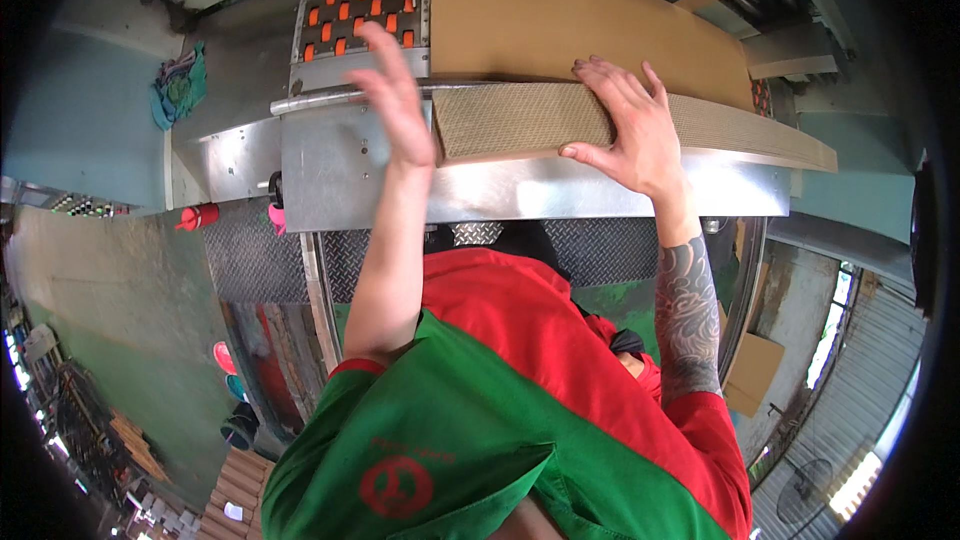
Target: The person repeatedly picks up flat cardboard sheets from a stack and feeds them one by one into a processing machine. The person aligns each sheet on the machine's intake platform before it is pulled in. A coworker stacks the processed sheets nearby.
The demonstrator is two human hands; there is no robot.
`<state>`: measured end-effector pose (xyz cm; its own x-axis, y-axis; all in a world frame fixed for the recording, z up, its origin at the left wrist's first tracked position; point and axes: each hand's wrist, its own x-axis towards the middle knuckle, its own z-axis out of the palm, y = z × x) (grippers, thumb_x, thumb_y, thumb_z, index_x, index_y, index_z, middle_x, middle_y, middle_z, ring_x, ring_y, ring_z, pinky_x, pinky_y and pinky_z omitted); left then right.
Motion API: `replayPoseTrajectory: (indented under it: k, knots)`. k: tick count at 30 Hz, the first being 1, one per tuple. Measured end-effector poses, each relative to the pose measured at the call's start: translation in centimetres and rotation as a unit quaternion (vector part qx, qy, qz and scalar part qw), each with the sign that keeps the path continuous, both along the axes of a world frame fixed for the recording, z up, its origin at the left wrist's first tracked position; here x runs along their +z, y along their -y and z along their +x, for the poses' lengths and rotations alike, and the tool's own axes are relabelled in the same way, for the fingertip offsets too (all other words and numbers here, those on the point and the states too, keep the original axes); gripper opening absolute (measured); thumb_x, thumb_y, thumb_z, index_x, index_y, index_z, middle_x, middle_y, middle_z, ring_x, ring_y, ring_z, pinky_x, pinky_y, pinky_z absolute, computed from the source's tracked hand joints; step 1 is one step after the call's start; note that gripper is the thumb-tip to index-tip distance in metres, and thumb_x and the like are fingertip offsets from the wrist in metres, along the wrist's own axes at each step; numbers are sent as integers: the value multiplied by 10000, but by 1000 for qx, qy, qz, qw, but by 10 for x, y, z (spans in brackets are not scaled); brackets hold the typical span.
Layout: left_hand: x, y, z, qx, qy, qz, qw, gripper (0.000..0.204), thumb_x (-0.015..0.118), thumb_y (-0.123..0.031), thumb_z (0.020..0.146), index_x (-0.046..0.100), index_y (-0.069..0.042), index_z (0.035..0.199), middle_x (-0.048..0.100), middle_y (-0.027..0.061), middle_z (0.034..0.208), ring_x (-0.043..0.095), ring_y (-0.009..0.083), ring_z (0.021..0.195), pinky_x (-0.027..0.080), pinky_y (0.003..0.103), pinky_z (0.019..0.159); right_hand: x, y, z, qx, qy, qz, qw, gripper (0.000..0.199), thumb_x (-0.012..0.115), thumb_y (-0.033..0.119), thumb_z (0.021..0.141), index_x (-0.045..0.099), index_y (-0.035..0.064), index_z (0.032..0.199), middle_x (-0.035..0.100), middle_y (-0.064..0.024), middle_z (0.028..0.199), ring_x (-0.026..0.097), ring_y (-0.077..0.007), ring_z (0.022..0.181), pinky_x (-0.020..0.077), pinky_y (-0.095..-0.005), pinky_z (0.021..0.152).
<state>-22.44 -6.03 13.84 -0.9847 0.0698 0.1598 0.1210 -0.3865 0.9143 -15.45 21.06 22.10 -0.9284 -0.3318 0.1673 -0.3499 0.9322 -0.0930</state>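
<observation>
A thick stack of corrugated cardboard sheets [520,125] lies along the metal ledge, its fluted edges facing me. Resting on this stack, just right of its middle, my right hand [640,135] has its fingers spread and its thumb stretched to the left. My left hand [395,110] is raised by the stack's left end, fingers extended and slightly blurred, holding nothing. Whether its palm touches the stack's end I cannot tell. Beyond the stack, a large flat brown cardboard sheet [590,15] reaches toward the back.
A bare metal ledge [330,175] runs between me and the stack. Orange rollers [345,15] sit at the back left. A crumpled teal cloth [178,85] lies on the left surface, with a red object [198,216] below it. Diamond-patterned metal plate [255,260] covers the floor nearby.
</observation>
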Motion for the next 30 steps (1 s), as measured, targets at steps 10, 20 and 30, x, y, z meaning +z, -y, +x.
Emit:
replayPoseTrajectory:
  k: [10, 20, 30]
  knots:
    - [-4, 4, -18, 52, 13, -28, 998, 1124, -27, -898, 876, -34, -101, 1669, -114, 154, 1738, -41, 301, 1616, -81, 422, 1288, 1, 0, 2, 0, 0, -4, 1000, 893, 718, 736, 766, 581, 119, 1397, 625, -76, 1424, 525, -252, 1400, 254, -575, 1238]
    - [-12, 7, -31, 27, 48, -26, 998, 1211, -15, -933, 843, -68, -31, 1648, -135, 175, 1728, -66, 300, 1612, -109, 422, 1276, 0, 0, 2, -1, 5, -15, 1000, 866, 731, 713, 771, 586, 126, 1391, 626, -71, 1421, 524, -245, 1401, 257, -583, 1233]
    - [-27, -3, -41, -68, -1, -48, 997, 1229, 40, -933, 861, -65, 15, 1636, -166, 226, 1712, -92, 306, 1608, -89, 430, 1281, -2, -3, 3, 2, 2, -15, 1000, 886, 736, 727, 756, 591, 124, 1389, 630, -77, 1414, 535, -248, 1387, 264, -581, 1230]
